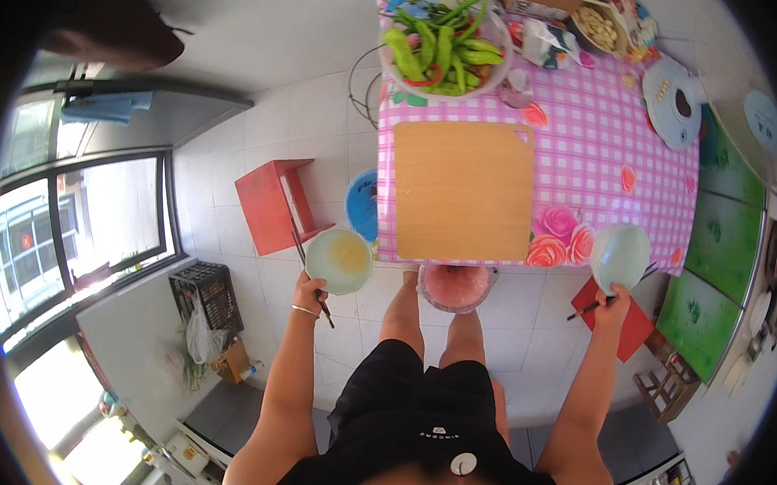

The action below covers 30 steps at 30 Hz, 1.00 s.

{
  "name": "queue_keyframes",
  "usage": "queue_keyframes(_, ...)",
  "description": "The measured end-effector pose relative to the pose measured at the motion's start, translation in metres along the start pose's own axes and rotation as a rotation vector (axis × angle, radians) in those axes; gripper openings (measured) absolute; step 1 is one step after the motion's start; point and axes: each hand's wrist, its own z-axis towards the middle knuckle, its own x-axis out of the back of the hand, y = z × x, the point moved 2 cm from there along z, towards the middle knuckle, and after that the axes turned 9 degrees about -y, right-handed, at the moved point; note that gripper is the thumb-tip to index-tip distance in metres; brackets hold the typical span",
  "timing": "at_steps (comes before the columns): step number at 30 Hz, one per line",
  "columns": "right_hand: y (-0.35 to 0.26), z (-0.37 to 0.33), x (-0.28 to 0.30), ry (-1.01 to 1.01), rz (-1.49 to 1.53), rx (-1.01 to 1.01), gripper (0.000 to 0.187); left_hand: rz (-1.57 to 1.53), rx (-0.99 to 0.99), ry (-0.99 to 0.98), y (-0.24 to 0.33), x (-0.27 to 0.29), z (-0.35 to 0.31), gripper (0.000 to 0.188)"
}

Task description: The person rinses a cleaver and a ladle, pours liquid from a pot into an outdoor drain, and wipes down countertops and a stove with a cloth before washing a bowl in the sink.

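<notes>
Left hand [308,294]: closed on a pale green bowl [340,260] and dark chopsticks [312,280], whose ends stick out above and below the fist.
Right hand [612,300]: closed on a light blue bowl [620,256] above it; a dark stick [586,307], partly hidden, juts leftward.
Between the hands: wooden cutting board [462,190] on a pink checked table [610,146].
Hard to make out: contents of either bowl.

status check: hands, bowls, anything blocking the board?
Left hand grips pale green bowl plus chopsticks. Right hand grips light blue bowl plus chopsticks. Wooden cutting board bare.
</notes>
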Motion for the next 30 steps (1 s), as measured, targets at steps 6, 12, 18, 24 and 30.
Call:
queue_keyframes(6, 0.028, -0.079, -0.065, 0.016, -0.088, -0.015, 0.04, 0.136, 0.142, 0.199, -0.039, 0.097, 0.046, 0.021)
queue_keyframes(12, 0.066, -0.134, -0.15, -0.323, -0.097, -0.136, 0.064, 0.606, 0.171, 0.387, -0.043, 0.076, 0.111, 0.038)
queue_keyframes(18, 0.115, -0.159, -0.203, -0.417, -0.278, -0.267, 0.061, 1.294, 0.091, 0.531, 0.004, -0.028, 0.122, 0.067)
queue_keyframes(24, 0.159, -0.165, -0.258, -0.462, -0.48, -0.367, 0.052, 1.232, -0.009, 0.583, 0.005, -0.006, 0.118, 0.066)
queue_keyframes(30, 0.195, -0.173, -0.321, -0.611, -0.612, -0.448, 0.055, 0.699, -0.04, 0.444, -0.037, 0.099, 0.107, 0.039)
